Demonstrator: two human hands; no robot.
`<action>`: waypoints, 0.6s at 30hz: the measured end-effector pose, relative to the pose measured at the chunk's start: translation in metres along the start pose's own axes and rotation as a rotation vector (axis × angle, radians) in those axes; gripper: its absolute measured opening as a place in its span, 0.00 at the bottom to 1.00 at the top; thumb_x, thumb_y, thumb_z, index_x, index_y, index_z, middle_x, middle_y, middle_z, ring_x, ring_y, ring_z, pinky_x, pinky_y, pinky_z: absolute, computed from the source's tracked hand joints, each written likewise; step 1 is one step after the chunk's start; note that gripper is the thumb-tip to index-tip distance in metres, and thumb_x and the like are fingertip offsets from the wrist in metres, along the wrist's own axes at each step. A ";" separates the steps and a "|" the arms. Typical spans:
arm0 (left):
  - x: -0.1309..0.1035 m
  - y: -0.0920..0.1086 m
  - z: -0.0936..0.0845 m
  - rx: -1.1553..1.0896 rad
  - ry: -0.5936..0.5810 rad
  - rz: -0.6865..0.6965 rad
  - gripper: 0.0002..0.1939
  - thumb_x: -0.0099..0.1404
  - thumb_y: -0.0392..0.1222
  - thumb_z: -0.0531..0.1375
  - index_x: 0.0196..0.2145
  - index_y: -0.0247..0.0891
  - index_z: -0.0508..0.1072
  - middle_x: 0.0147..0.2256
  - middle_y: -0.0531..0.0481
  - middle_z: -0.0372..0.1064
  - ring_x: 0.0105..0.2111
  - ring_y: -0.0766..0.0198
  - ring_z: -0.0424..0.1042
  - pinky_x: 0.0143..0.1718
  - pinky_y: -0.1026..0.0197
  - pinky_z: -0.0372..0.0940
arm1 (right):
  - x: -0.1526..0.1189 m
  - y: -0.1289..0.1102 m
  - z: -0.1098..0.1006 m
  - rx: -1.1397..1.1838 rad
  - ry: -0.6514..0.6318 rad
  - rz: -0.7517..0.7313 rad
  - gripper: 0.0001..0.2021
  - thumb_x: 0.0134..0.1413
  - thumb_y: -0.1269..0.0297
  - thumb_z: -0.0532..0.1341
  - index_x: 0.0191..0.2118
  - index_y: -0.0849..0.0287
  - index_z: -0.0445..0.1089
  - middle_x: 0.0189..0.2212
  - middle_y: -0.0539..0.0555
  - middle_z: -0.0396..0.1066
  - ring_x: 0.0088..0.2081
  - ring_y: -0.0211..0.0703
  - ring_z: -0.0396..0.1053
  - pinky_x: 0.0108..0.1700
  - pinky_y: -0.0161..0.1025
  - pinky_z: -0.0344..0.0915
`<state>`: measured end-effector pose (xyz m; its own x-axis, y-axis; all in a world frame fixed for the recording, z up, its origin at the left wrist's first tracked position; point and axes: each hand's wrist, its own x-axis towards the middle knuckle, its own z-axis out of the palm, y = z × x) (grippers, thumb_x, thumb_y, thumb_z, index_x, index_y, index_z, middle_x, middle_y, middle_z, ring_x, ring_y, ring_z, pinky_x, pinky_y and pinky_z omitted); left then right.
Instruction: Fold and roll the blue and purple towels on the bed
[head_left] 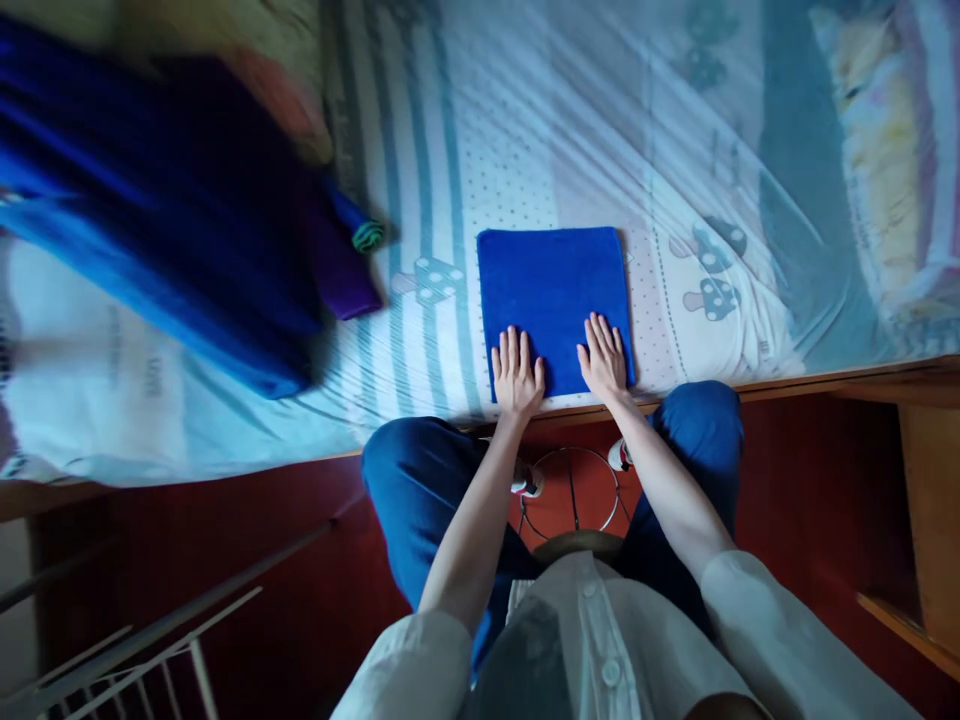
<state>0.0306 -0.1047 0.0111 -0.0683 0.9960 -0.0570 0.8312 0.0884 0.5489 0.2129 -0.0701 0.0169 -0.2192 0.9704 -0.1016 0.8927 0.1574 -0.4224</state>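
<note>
A blue cloth (553,285), folded or laid out as a near square, lies flat near the front edge of the bed. My left hand (517,372) rests palm down on its front left corner, fingers stretched forward. Palm down as well, my right hand (603,358) lies on the front right part of the cloth with its fingers slightly spread. Neither hand grips anything.
The bed's patterned sheet (517,180) spreads beneath the cloth. Dark blue fabric (172,220) is heaped at left, beside a purple cloth (349,270) and a small rolled cloth (367,236). A white metal rack (150,665) stands at lower left.
</note>
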 end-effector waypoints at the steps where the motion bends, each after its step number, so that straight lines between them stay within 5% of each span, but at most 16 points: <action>1: -0.009 -0.006 -0.006 0.010 0.025 -0.037 0.34 0.75 0.51 0.45 0.72 0.30 0.54 0.73 0.35 0.44 0.75 0.52 0.37 0.74 0.41 0.36 | -0.008 0.007 -0.006 -0.008 0.008 0.008 0.30 0.73 0.59 0.43 0.75 0.64 0.47 0.75 0.60 0.47 0.76 0.45 0.40 0.76 0.54 0.37; 9: -0.060 -0.026 -0.029 -0.080 0.060 -0.202 0.29 0.70 0.40 0.51 0.66 0.29 0.64 0.68 0.31 0.59 0.72 0.47 0.52 0.71 0.40 0.50 | -0.055 0.038 -0.022 0.120 0.101 0.156 0.26 0.67 0.65 0.51 0.68 0.67 0.64 0.69 0.65 0.60 0.72 0.50 0.55 0.72 0.52 0.53; 14: -0.061 -0.031 -0.040 -0.336 0.159 -0.420 0.20 0.66 0.37 0.54 0.54 0.32 0.74 0.51 0.34 0.77 0.58 0.48 0.73 0.61 0.47 0.65 | -0.069 0.050 -0.029 0.306 0.271 0.452 0.20 0.59 0.69 0.58 0.55 0.67 0.75 0.56 0.67 0.75 0.60 0.54 0.70 0.66 0.51 0.62; 18: -0.054 -0.029 -0.047 -0.428 0.196 -0.581 0.13 0.64 0.40 0.58 0.43 0.34 0.77 0.37 0.39 0.79 0.43 0.49 0.79 0.49 0.51 0.72 | -0.072 0.055 -0.038 0.509 0.303 0.668 0.10 0.53 0.66 0.62 0.38 0.63 0.80 0.40 0.62 0.81 0.49 0.53 0.76 0.60 0.46 0.68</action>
<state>-0.0162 -0.1603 0.0375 -0.5615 0.7676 -0.3090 0.3464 0.5572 0.7547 0.2926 -0.1242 0.0348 0.4623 0.8485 -0.2574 0.4978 -0.4886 -0.7165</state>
